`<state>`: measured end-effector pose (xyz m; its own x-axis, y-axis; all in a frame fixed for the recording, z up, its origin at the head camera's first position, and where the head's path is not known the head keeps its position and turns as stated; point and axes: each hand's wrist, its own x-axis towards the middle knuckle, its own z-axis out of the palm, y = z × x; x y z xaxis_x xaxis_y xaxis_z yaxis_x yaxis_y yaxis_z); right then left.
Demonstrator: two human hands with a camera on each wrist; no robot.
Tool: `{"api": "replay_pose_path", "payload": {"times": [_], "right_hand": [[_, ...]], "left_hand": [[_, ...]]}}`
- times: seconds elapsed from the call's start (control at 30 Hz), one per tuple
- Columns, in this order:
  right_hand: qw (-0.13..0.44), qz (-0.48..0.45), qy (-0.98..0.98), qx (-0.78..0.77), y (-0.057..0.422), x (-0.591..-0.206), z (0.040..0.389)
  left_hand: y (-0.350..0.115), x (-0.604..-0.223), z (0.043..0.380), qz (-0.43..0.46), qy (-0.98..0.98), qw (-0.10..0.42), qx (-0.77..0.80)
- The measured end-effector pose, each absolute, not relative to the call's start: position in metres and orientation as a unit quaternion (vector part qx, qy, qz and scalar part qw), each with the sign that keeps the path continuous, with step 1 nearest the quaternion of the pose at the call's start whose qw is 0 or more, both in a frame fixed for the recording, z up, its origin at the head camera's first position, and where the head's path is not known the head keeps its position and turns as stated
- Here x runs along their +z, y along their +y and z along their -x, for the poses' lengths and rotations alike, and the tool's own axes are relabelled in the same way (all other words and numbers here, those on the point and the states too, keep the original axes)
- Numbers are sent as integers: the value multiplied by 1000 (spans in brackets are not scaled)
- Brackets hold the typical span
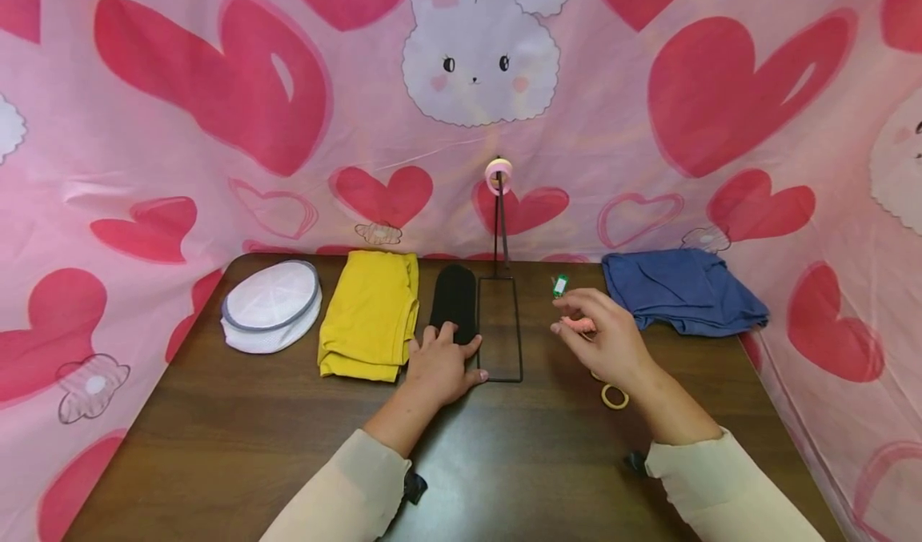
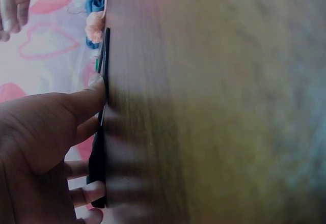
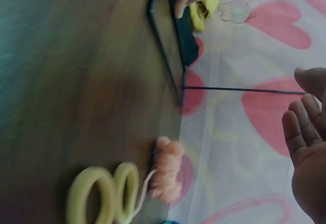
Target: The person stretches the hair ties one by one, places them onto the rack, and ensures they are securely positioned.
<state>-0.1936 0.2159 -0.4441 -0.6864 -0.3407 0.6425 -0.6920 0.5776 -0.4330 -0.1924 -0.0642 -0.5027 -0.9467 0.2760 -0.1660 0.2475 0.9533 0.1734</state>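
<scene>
My left hand (image 1: pixel 441 368) rests with spread fingers on the near end of a flat, black, rounded strip (image 1: pixel 455 294). Its thumb and index finger touch the base of a black wire stand (image 1: pixel 504 238). Pink and yellow rings (image 1: pixel 490 178) hang near the top of the stand. Raised above the table, my right hand (image 1: pixel 608 338) has its thumb and fingers apart, holding nothing. Beyond it in the head view is a peach yarn bundle (image 1: pixel 576 325); the right wrist view shows this yarn (image 3: pixel 167 170) lying on the table beside two pale yellow rings (image 3: pixel 74 198).
A white mesh container (image 1: pixel 270 302) with a grey rim and a folded yellow cloth (image 1: pixel 370 310) lie to the left. A folded blue cloth (image 1: pixel 684 290) lies at the back right, with a green tag (image 1: pixel 560 286) nearby. A pink heart-patterned curtain (image 1: pixel 576 126) surrounds the table.
</scene>
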Motion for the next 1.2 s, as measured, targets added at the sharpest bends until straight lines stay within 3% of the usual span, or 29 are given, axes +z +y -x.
{"api": "replay_pose_path", "payload": {"times": [0.53, 0.87, 1.2], "right_hand": [[146, -293, -900, 289, 260, -479, 170], [151, -290, -913, 244, 282, -492, 165], [120, -256, -934, 221, 292, -496, 166]], "left_hand": [[-62, -499, 192, -126, 983, 107, 76], [-63, -501, 192, -123, 983, 108, 77], [-61, -497, 191, -123, 983, 110, 78]]}}
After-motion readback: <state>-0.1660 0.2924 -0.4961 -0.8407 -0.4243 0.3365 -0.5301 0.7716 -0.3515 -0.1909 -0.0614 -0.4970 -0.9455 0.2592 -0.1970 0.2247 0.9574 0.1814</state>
